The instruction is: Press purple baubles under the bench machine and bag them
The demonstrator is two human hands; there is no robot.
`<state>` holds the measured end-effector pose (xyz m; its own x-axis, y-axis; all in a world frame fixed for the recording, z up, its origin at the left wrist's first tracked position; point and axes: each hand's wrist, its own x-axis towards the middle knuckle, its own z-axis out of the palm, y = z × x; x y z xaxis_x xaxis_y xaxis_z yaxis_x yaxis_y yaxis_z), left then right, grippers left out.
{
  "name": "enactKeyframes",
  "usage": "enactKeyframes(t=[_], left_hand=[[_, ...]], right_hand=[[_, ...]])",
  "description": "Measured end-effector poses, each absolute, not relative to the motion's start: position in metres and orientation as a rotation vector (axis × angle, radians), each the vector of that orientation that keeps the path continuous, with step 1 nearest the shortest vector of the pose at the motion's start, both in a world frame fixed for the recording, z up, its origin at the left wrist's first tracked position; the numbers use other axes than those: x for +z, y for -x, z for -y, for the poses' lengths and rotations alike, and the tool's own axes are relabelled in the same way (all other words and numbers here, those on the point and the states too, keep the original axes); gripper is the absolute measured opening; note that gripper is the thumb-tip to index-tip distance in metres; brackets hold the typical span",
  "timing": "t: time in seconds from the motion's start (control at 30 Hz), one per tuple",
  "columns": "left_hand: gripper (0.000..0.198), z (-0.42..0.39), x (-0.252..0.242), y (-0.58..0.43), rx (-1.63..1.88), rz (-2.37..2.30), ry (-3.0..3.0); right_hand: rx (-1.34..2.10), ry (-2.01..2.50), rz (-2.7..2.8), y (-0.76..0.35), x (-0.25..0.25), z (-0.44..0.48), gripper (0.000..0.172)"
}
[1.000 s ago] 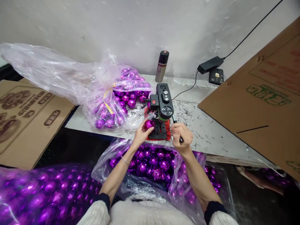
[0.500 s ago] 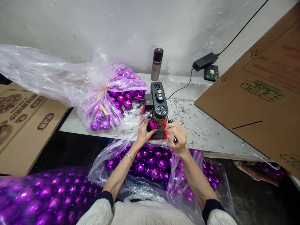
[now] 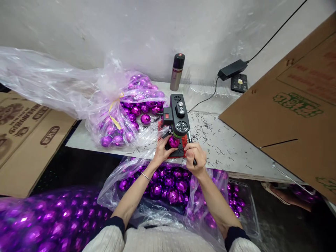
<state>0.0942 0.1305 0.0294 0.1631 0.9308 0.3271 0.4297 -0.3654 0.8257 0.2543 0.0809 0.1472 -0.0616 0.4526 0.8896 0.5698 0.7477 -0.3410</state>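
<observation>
Under the head of a small black bench drill press, my left hand grips a shiny purple faceted ball between thumb and fingers. The ball sits on the machine's dark base, its top close beneath the head; whether the bit touches it is hidden. My right hand is closed around the press's lever on the right side, its black end showing below the fist. A red mat lies under the machine. An open plastic bag of purple balls is below the table edge, between my forearms.
A tied clear bag of purple balls lies left on the table, which is strewn with dark thin bits. Behind stand a spray can and a power adapter. Cardboard boxes flank both sides; more purple balls fill the lower left.
My right fist and the lever have shifted slightly left and toward me. My left hand keeps the ball under the head. The whole view has shifted a little.
</observation>
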Motion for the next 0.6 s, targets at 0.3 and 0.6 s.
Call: enactKeyframes(t=[0.3,0.6], left_hand=[[0.068,-0.130,0.031,-0.094,1.171,-1.260,-1.899],[0.068,-0.131,0.030,-0.094,1.153,-1.265,-1.888]], right_hand=[[-0.119,0.791,1.587,-0.248,0.128,-0.086,0.027],[-0.128,0.776,1.572,-0.250,0.110,-0.088,0.026]])
